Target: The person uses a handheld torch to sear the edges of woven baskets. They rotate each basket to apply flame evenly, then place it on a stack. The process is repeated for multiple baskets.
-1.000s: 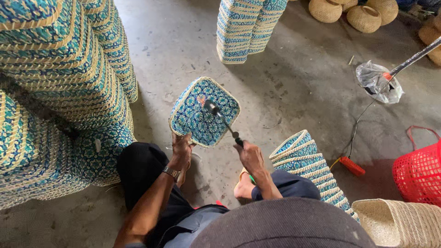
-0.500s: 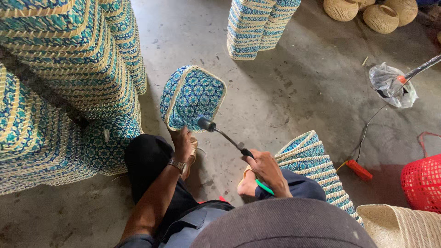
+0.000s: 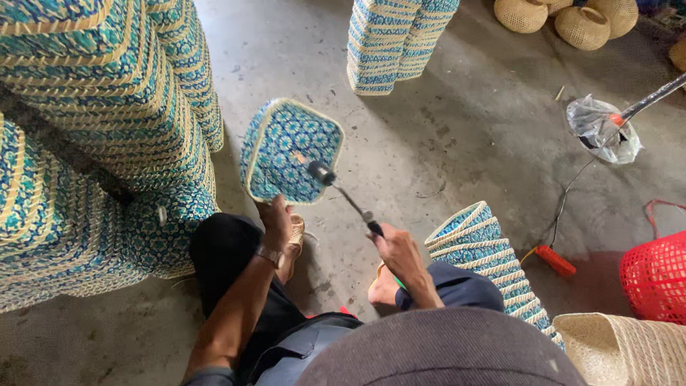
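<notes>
Right now, from the head view, the left hand (image 3: 275,218) is clenched on the lower edge of a blue woven basket (image 3: 289,151), holding it up off the concrete floor (image 3: 457,143) with its opening tilted toward the camera; nothing lies inside it, only the tool's tip. That basket is squarish with rounded corners, patterned in blue and teal diamonds and trimmed with a pale straw rim. The right hand (image 3: 396,251) is wrapped tight around the handle of a long metal tool (image 3: 343,193), whose dark rounded head sits against the basket's inner bottom. Left of the held basket rises a tall stack of matching baskets (image 3: 93,143), nested one into another. Beyond it, farther up the floor, stands a second stack (image 3: 393,43). Right of it, beside the person's knee, lies a tilted nested pile (image 3: 486,250). Farther right sits a red mesh basket (image 3: 654,275), and a clear plastic bag (image 3: 600,129); I cannot tell what either holds.
</notes>
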